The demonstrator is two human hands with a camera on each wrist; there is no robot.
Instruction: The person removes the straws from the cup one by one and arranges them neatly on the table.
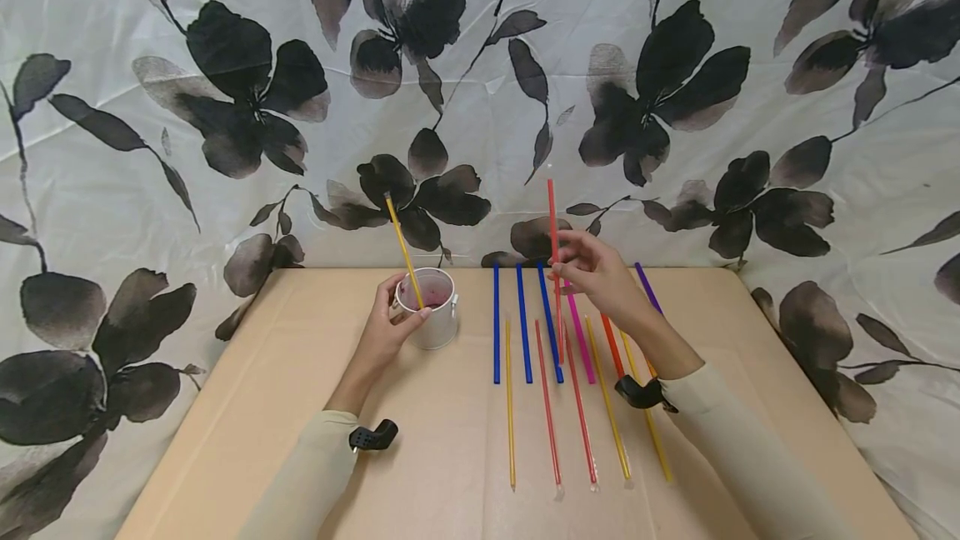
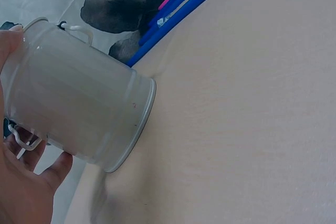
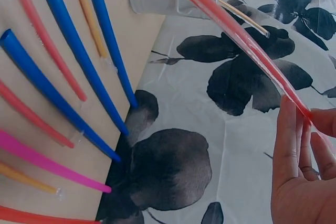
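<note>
My left hand [image 1: 381, 332] grips a small white metal bucket [image 1: 442, 325] by its left side, thumb near the rim. One thin yellow straw [image 1: 401, 233] leans in the bucket, its upper end well above the rim. In my right hand [image 1: 600, 275] a red straw [image 1: 552, 211] in a clear wrapper is pinched between thumb and fingertips, nearly upright over the other straws. Below that hand, blue straws [image 1: 497, 332] and a pink straw [image 1: 583, 348] lie in a row. Nearer me lie wrapped red straws [image 1: 548, 407] and yellow straws [image 1: 510, 407].
An orange straw [image 1: 612, 347] and a purple straw [image 1: 647, 286] lie partly under the right forearm. The light wooden table [image 1: 435, 457] ends at a white cloth [image 1: 525, 107] with dark flowers behind it. Each wrist wears a black camera band [image 1: 375, 437].
</note>
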